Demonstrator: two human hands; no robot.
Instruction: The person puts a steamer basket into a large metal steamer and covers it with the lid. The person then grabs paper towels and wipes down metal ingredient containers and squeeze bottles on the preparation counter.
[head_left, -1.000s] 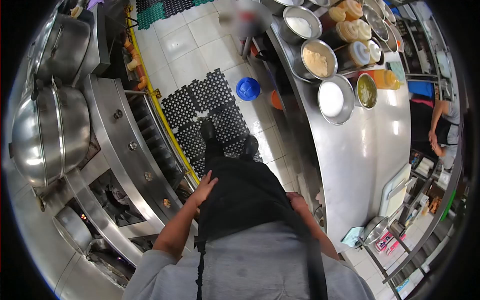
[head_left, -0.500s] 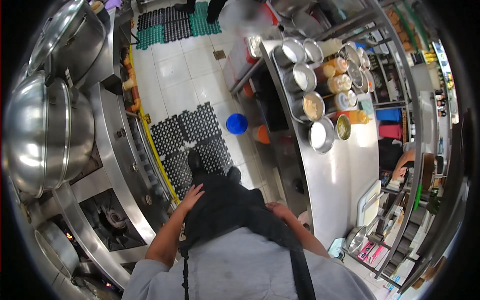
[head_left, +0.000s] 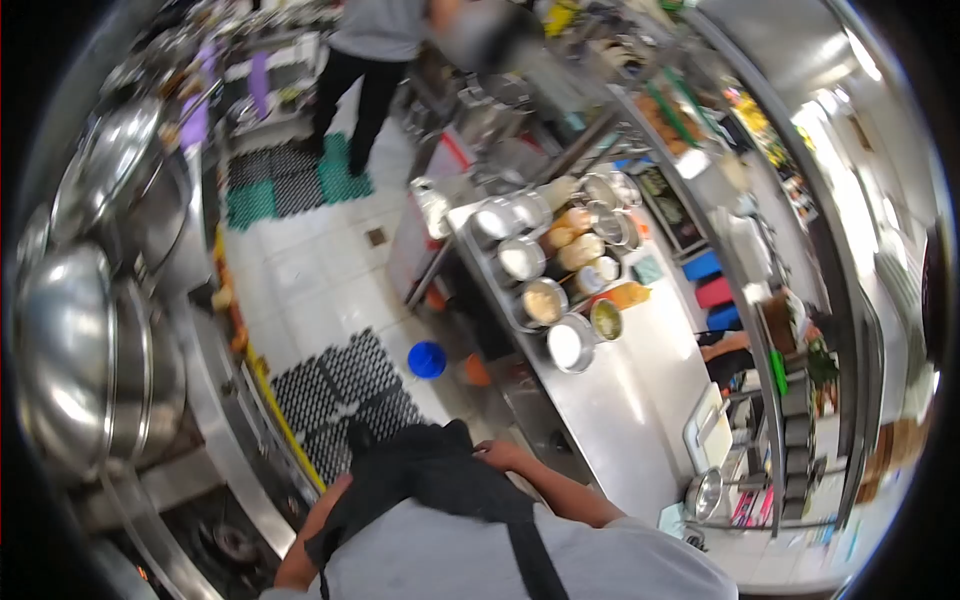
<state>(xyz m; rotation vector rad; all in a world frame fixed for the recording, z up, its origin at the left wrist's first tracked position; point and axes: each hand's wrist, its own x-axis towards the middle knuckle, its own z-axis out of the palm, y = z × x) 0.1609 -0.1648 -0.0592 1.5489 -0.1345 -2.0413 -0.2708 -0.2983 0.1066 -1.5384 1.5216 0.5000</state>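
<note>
Apron point(head_left: 425, 468), black, hangs across your front, between the two grips. Your right grip point(head_left: 500, 456) rests against its right-hand edge; the blur does not show whether the fingers pinch the cloth. Your left grip point(head_left: 338, 488) is at the opposite edge, partly hidden, and its state cannot be told. Steel counter point(head_left: 622, 432) stands to the right of your right grip, carrying, farther ahead, a metal bowl point(head_left: 587, 350) of white contents and an orange squeeze bottle point(head_left: 629, 293). Blue tub point(head_left: 427, 360) sits on the floor ahead of your right grip, slightly to its left. Perforated black mat point(head_left: 345, 385) lies ahead of your left grip. Another person point(head_left: 345, 95) stands well ahead of both grips.
</note>
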